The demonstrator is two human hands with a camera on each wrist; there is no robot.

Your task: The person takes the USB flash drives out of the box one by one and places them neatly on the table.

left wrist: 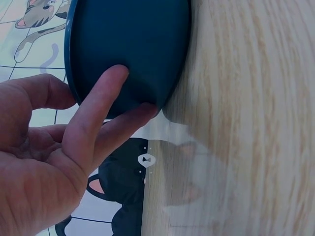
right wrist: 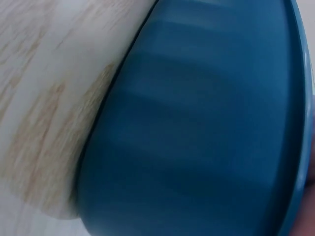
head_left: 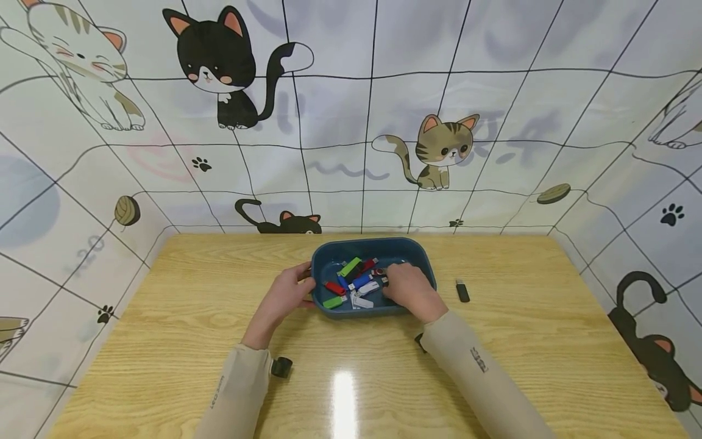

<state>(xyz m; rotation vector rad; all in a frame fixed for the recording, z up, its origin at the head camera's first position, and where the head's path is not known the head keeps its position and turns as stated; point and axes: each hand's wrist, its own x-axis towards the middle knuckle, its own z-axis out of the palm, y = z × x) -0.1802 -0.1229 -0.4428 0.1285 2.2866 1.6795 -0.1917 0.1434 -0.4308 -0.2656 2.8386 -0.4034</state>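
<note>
A dark blue plastic bin (head_left: 373, 313) holds several USB flash drives, among them a green one (head_left: 333, 302), a red one (head_left: 335, 288), a blue one (head_left: 361, 281) and a white one (head_left: 363, 302). My left hand (head_left: 284, 295) rests against the bin's left end, its fingers (left wrist: 91, 110) extended along the outer wall. Inside the bin, at the right side, is my right hand (head_left: 409, 286), reaching down among the drives. Its fingertips are mostly hidden, and I cannot tell whether they grip a drive. The right wrist view is mostly filled by the bin's outer wall (right wrist: 187, 123).
A black USB drive (head_left: 463, 291) lies on the wooden table (head_left: 351, 360) to the right of the bin. Behind the table's back edge stands a cat-patterned wall covering (head_left: 340, 110), which also runs along both sides.
</note>
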